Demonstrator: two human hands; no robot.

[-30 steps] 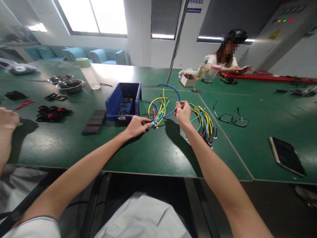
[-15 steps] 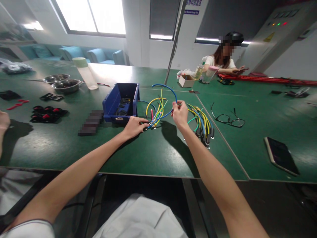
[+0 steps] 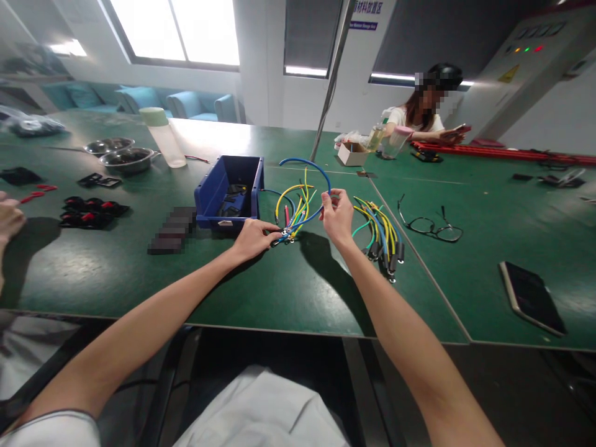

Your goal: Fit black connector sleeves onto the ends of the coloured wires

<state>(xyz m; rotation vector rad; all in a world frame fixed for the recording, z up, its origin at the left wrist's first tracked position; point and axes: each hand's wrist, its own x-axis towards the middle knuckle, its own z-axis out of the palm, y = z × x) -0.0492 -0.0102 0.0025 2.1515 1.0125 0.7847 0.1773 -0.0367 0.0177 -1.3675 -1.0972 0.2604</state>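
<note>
Head cam. Green-topped counter [image 3: 139, 288] spans frame.

Far L edge, mid-height: co-worker's hand [image 3: 9, 218], cut off by frame; finger state can't tell. Near it, L-mid: group of round black parts w/ red bits [image 3: 90, 212]; thin red pieces [image 3: 31, 197] above-L. Upper L: two shiny round steel bowls [image 3: 126, 160], nearer one w/ dark contents; just R of them, frosted bottle w/ pale green lid [image 3: 162, 139]. Below, L of ctr: dark rectangular slab [image 3: 172, 231], pixelated.

Ctr-L: open-front blue plastic bin [image 3: 230, 211], small dark parts inside. Just below-R of it, person's L hand [image 3: 251, 239]: thumb + index tips close together at silver ring terminals, lower end of yellow/green/blue wire bunch [image 3: 298, 217]; can't tell if fingers grip one or just press.

Frame ctr: long curved blue cable [image 3: 293, 159], lower end by L fingertips, arcs up thru R hand [image 3: 336, 214], free end curling back L above bunch. R fingers pinched on cable partway along.

R of ctr, by R wrist: 2nd bunch, yellow/green/blue wires w/ black sleeves + ring terminals [image 3: 384, 233], on counter. Farther R: black-framed eyeglasses [image 3: 433, 228]. Upper R: seated co-worker [image 3: 419, 121]. Lower R: dark-screened phone w/ gold edge [image 3: 533, 298].
</note>
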